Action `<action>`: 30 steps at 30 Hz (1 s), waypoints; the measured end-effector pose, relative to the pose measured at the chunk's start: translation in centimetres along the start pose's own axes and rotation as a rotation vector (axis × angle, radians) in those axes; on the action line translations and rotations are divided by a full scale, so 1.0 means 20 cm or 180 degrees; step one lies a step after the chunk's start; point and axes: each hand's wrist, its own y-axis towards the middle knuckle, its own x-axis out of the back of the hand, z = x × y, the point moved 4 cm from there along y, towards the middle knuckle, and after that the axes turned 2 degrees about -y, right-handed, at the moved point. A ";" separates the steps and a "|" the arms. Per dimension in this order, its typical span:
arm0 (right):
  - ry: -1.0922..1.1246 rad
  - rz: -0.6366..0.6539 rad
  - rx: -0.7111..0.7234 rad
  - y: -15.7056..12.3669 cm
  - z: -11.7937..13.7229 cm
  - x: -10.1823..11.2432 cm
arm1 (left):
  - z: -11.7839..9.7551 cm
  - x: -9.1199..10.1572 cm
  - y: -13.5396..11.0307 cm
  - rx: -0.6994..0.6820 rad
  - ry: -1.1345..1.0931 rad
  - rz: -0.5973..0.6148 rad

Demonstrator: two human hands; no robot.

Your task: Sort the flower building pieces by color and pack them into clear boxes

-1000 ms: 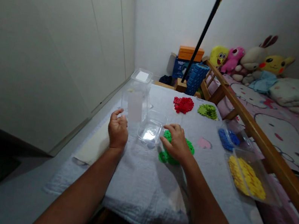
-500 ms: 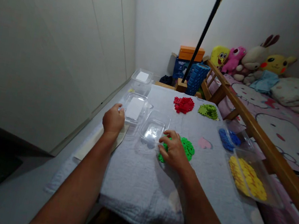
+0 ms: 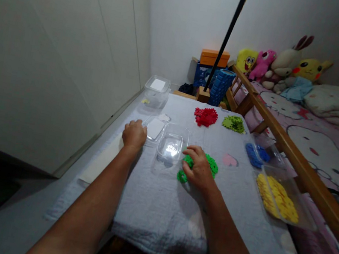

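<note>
My left hand (image 3: 135, 134) is closed at the left edge of a clear plastic lid (image 3: 155, 129) with a white label; its fingertips are partly hidden. To the right of the lid stands a clear plastic container (image 3: 171, 144) with no lid on it. My right hand (image 3: 197, 166) is open, thumb and fingers apart, at the container's right side. Under and around it lies a pile of green flower-shaped plastic pieces (image 3: 213, 165), partly covered by the hand.
Farther back lie red pieces (image 3: 206, 117) and light green pieces (image 3: 234, 123). At right are clear boxes with blue pieces (image 3: 256, 154) and yellow pieces (image 3: 277, 199). A lidded box (image 3: 156, 92) stands back left, a beige cloth (image 3: 101, 161) front left. A wooden bed rail (image 3: 285, 151) borders the right.
My left hand has shifted slightly right with the lid, which now lies lower and closer to the container. My right hand has barely moved. The view has shifted a little.
</note>
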 end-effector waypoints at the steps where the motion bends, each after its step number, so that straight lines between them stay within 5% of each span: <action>1: 0.0009 -0.0082 -0.0057 0.00 -0.02 0.03 | 0.00 0.00 0.00 -0.0053 0.0004 -0.0096; 6: -0.0488 -0.0096 -0.0466 -0.01 -0.12 0.11 | -0.07 0.06 -0.04 -0.0279 -0.0311 -0.0282; 11: -0.1117 0.0574 -0.0340 -0.11 -0.07 0.03 | -0.22 0.15 -0.24 -0.1356 -0.0933 -0.0073; 17: -0.1493 0.0651 -0.0134 -0.19 -0.01 -0.05 | -0.28 0.14 -0.50 -0.2266 -0.0987 0.0418; 30: -0.1678 0.0519 -0.0038 -0.08 -0.19 -0.01 | -0.27 0.15 -0.55 -0.2576 -0.1337 0.0881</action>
